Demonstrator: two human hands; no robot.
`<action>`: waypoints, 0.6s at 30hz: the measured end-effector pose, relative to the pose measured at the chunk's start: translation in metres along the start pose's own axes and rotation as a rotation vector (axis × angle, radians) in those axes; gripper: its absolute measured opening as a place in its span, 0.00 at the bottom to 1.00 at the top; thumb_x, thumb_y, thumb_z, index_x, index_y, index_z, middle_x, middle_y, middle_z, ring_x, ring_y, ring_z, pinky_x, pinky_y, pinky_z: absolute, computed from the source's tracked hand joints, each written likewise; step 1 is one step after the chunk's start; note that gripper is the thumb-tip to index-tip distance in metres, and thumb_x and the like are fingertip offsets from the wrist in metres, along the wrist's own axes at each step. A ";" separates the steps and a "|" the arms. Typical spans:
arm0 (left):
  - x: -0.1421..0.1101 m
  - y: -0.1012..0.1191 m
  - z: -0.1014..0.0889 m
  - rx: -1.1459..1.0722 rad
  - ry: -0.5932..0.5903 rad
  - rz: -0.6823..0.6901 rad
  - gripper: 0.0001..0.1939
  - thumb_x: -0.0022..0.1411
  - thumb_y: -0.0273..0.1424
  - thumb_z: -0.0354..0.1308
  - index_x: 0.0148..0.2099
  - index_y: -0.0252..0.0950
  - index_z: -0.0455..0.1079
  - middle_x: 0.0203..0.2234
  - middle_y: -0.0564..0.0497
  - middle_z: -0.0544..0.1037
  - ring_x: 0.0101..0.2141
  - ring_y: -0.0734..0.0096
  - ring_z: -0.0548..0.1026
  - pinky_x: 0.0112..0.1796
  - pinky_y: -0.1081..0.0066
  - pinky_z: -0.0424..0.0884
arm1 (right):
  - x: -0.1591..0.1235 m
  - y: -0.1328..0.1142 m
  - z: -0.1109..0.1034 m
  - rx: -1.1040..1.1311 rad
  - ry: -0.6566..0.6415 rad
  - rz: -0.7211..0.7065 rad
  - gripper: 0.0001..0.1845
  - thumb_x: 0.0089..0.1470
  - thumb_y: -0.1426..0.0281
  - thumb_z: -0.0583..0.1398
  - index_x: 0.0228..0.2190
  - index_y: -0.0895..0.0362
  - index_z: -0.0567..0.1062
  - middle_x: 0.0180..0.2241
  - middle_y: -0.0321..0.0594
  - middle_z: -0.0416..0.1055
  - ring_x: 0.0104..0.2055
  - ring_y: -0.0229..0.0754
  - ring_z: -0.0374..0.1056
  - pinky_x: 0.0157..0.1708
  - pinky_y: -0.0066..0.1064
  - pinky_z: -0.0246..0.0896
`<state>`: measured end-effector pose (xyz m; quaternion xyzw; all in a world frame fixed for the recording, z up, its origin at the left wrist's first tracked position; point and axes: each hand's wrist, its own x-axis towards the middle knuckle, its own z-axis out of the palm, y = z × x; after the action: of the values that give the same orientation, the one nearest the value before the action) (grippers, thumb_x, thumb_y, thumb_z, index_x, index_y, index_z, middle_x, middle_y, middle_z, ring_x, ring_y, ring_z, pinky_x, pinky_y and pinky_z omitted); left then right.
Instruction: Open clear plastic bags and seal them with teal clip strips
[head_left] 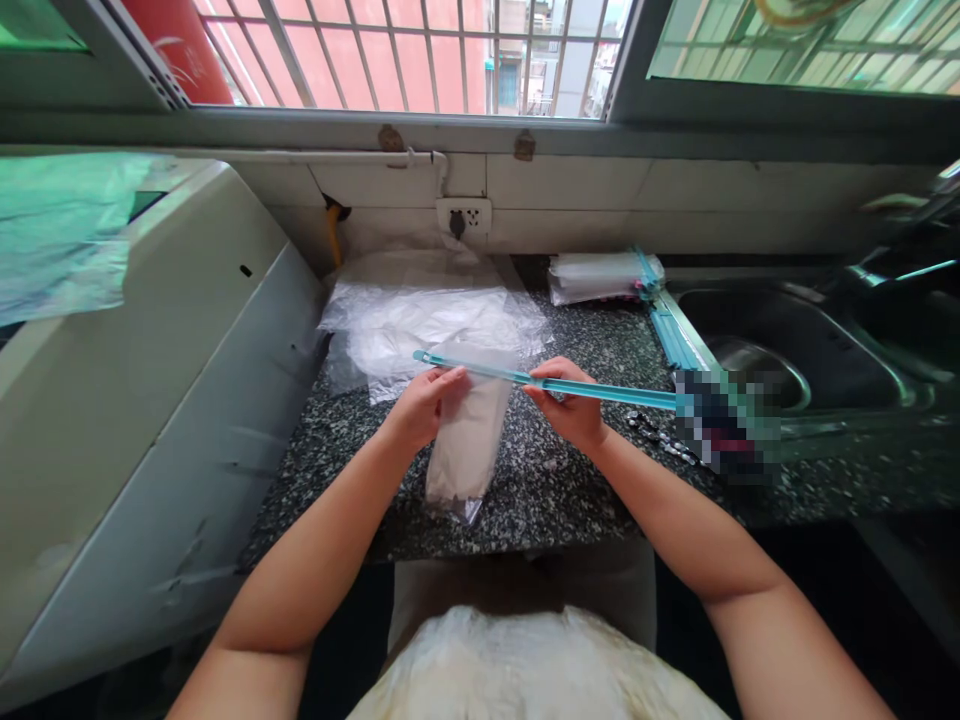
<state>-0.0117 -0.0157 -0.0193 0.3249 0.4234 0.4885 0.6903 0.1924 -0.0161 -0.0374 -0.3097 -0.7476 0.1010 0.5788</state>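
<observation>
One plastic bag (469, 445), over the speckled surface (555, 510), pinched at its upper left edge by the left hand (418, 407). One blue strip (630, 393), laid across the bag's upper part, pinched between thumb and fingers of the right hand (568, 405). Behind: clear bags (427, 310), piled. Right: sink (855, 345). Wall: socket (480, 217), plug (457, 223) inserted.

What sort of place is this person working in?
Probably a kitchen: there's a metal sink on the right, a dark speckled counter and a tiled wall behind it.
</observation>
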 end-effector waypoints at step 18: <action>-0.003 0.002 0.007 -0.145 0.076 -0.029 0.13 0.33 0.30 0.70 0.21 0.30 0.71 0.15 0.53 0.74 0.17 0.77 0.69 0.20 0.77 0.64 | 0.002 0.001 -0.001 0.067 -0.052 -0.002 0.05 0.50 0.72 0.63 0.31 0.53 0.71 0.27 0.35 0.71 0.30 0.36 0.68 0.30 0.29 0.66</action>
<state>-0.0067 -0.0179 -0.0141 0.2489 0.4177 0.5198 0.7024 0.1937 -0.0147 -0.0358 -0.2870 -0.7587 0.1333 0.5694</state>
